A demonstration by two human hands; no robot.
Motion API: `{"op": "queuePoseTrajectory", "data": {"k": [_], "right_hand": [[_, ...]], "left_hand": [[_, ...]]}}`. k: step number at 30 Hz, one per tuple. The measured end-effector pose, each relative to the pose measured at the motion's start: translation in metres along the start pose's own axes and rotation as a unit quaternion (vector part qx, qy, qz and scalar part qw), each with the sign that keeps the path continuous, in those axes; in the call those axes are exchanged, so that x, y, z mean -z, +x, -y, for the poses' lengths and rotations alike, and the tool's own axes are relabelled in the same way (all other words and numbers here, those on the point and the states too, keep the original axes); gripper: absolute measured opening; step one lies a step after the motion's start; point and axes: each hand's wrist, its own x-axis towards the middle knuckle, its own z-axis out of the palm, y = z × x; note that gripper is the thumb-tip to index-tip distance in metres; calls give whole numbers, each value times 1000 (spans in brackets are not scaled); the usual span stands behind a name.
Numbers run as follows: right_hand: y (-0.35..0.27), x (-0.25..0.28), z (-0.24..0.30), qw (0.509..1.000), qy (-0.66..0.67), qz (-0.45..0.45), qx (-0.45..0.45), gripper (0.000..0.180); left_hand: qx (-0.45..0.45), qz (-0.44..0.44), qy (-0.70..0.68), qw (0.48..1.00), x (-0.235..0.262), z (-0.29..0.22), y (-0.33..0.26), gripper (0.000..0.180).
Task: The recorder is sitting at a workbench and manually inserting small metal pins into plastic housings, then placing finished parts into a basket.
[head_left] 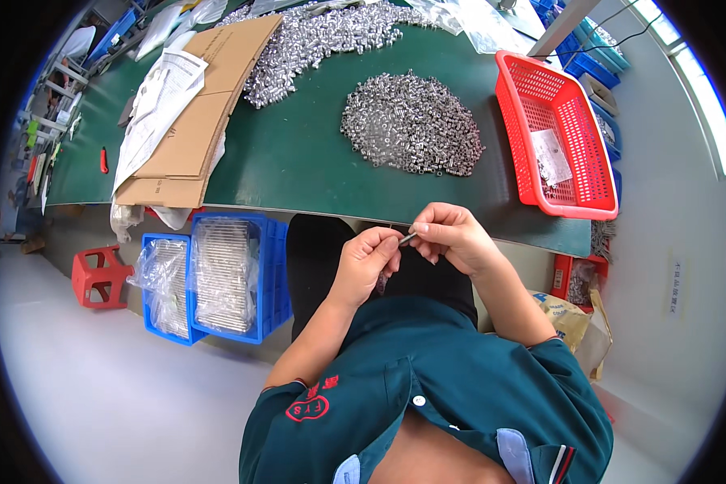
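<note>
A small metal part (407,239) sits pinched between both hands (371,260) (452,235), over the lap, short of the surface (298,153); a loose pinch could drop it to the floor.

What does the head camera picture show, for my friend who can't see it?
A seated person's left hand and right hand pinch one small metal part between them, over their lap. Ahead, a green table holds a pile of small metal parts, flattened cardboard and a red basket.
</note>
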Motion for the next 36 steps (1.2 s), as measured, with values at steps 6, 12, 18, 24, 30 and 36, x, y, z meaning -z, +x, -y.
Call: {"op": "queuePoseTrajectory", "data": {"k": [6,12,18,24,30,36], "right_hand": [[-3,-6,2,999,33,-17,-26,10],[-4,-24,-20,970,-135,-125,159,12],[-4,-24,-20,948,-222,-140,180,9],[-7,-16,-2,928,-318,-129,148,19],[13,20,18,738,-535,-290,291,15],[23,21,15,650,-621,-311,308,13]], "left_hand": [[1,-2,23,1000,-2,-2,-1,16],[16,14,-81,996,-2,2,4,18],[13,49,-161,986,-4,2,4,21],[7,62,-170,983,4,6,4,20],[10,62,-190,980,6,5,3,18],[14,54,-182,982,8,5,1,17]]}}
